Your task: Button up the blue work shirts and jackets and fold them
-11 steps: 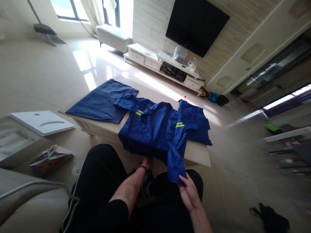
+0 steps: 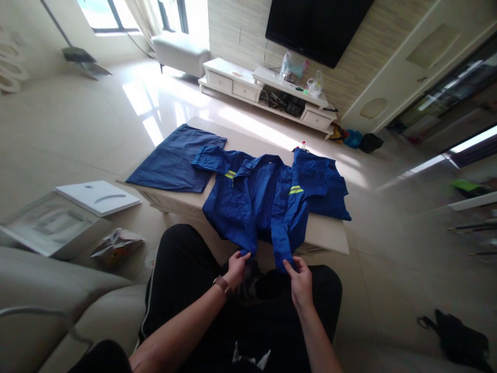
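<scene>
A blue work jacket (image 2: pixel 267 197) with yellow-green stripes lies spread over a low table (image 2: pixel 328 234), its front open and its lower edge hanging off the near side. My left hand (image 2: pixel 236 269), with a watch at the wrist, pinches the hem at the jacket's left front. Fingers and thumb of my right hand (image 2: pixel 301 277) are closed on the end of the sleeve that drapes toward me. Folded blue cloth (image 2: pixel 174 158) covers the table's left end, and another folded blue garment (image 2: pixel 324 189) lies at the right end, beside the jacket.
A white flat box (image 2: pixel 97 197) sits on a clear bin (image 2: pixel 58 228) at the left, near a printed bag (image 2: pixel 116 244). Beyond the table stands a white TV cabinet (image 2: pixel 244 90) with plastic bags on it. A black bag (image 2: pixel 458 339) lies on the floor at right.
My left hand has come up from beneath the jacket and now grips its front hem. The jacket's front has parted wider. My right hand still holds the sleeve end, now slightly higher.
</scene>
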